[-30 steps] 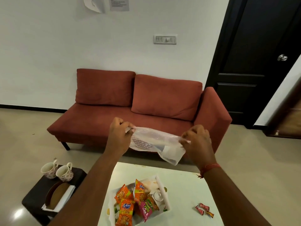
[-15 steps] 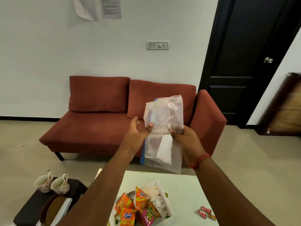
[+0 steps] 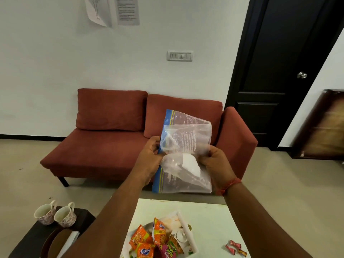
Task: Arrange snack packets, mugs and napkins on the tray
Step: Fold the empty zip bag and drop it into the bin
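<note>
I hold a clear zip bag (image 3: 186, 146) with a blue strip upright above the table; a white napkin (image 3: 190, 165) shows inside it. My left hand (image 3: 149, 161) grips the bag's left edge and my right hand (image 3: 216, 162) grips its right side. Below, a white tray (image 3: 188, 233) on the white table (image 3: 214, 216) holds several snack packets (image 3: 156, 241) in orange and pink. Two floral mugs (image 3: 55, 215) stand on a dark side table (image 3: 37, 237) at the lower left.
A red sofa (image 3: 111, 138) stands against the wall behind the tables. Small wrapped sweets (image 3: 235, 247) lie on the table's right part. A brown oval object (image 3: 55, 241) sits on the side table near the mugs. A black door (image 3: 279, 71) is at the right.
The bag has gone from stretched sideways between my hands to upright. My left hand, loose half a second ago, now grips its left edge. The camera has tilted slightly.
</note>
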